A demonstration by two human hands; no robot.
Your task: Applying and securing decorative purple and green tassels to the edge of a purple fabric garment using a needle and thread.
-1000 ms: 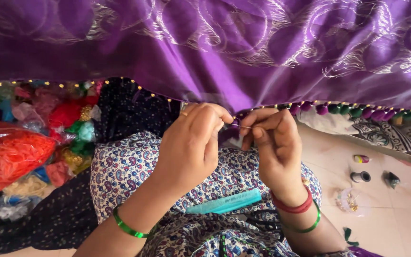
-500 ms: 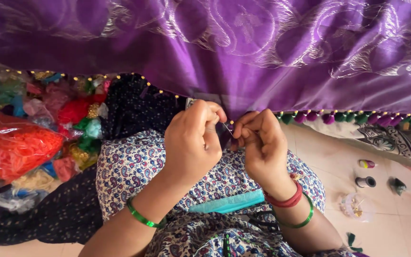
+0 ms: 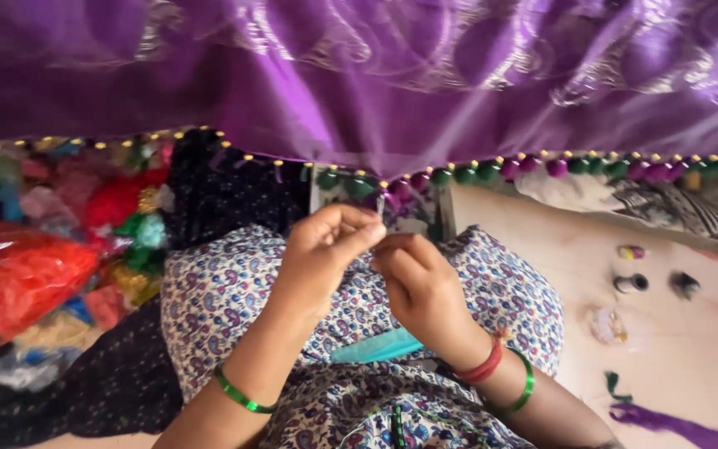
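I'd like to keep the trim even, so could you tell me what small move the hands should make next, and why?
Probably bring the needle up to the cloth's beaded hem. The left hand pinches it just under the hem, with the right hand fingertip to fingertip beside it, and neither touches the cloth. Any thread is too fine to see.

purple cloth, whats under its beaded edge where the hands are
Under the purple cloth, the left hand and right hand pinch together over a patterned lap. Coloured bundles lie to one side. Whatever the fingertips hold is too small to tell.
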